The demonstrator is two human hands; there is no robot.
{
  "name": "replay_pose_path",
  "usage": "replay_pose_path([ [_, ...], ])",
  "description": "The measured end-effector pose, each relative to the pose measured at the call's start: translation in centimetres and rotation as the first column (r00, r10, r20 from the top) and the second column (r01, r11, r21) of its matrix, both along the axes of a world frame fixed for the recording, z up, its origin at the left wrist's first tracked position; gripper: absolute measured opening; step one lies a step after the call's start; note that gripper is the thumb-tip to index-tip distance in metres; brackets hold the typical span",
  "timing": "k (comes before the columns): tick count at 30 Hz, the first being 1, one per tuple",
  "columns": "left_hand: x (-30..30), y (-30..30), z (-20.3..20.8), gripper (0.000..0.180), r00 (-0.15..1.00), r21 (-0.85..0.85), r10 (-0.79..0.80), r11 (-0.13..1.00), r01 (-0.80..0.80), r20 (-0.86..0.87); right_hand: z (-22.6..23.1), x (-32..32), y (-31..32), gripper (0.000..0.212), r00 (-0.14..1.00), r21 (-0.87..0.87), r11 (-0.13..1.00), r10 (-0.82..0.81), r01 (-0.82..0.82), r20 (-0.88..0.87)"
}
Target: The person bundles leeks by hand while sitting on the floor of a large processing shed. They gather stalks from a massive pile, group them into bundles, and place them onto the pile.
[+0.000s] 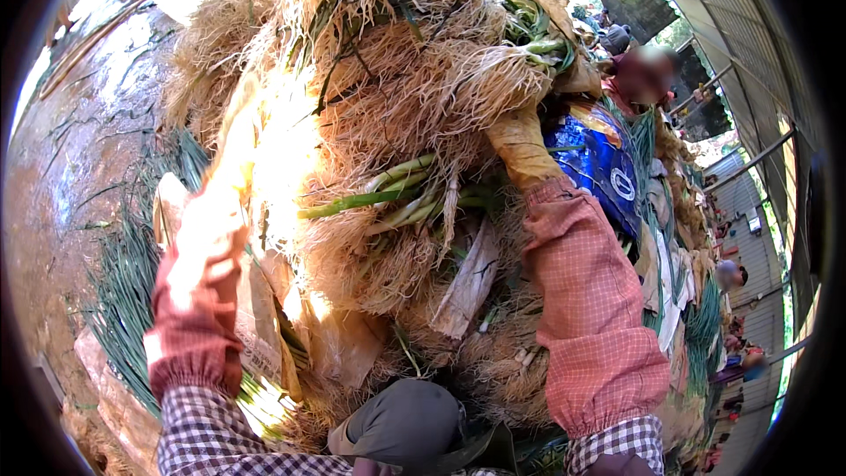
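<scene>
Harsh sunlight overexposes some roots (298,145); glare streaks the ground (123,66); fisheye bends the roof (749,26); corners black.

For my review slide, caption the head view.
Left hand and right hand flank a tangled mass of pale, stringy roots.

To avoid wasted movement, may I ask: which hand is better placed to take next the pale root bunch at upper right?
Probably the right hand: it is close beside the pale root bunch, while the left hand is across the root pile, on its left.
</scene>
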State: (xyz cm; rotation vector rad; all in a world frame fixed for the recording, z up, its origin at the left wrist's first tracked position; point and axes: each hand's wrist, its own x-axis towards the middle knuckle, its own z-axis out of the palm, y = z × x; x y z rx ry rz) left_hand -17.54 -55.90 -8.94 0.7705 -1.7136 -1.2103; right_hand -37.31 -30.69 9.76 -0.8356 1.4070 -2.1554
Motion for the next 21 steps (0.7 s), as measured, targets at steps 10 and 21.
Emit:
replay_pose_path([
  [10,2.6,16.0,1.1,0.068,0.951,-0.149,-0.269,0.945,0.292,0.155,-11.2,15.5,3.4,0.097,0.625,0.172,0.778,-0.331,0.605,-0.707],
  [21,-4.6,12.6,3.7,0.061,0.948,-0.128,-0.258,0.95,0.284,0.187,-9.6,4.9,-1.3,0.053,0.864,0.674,0.621,-0.009,0.4,-0.504],
])
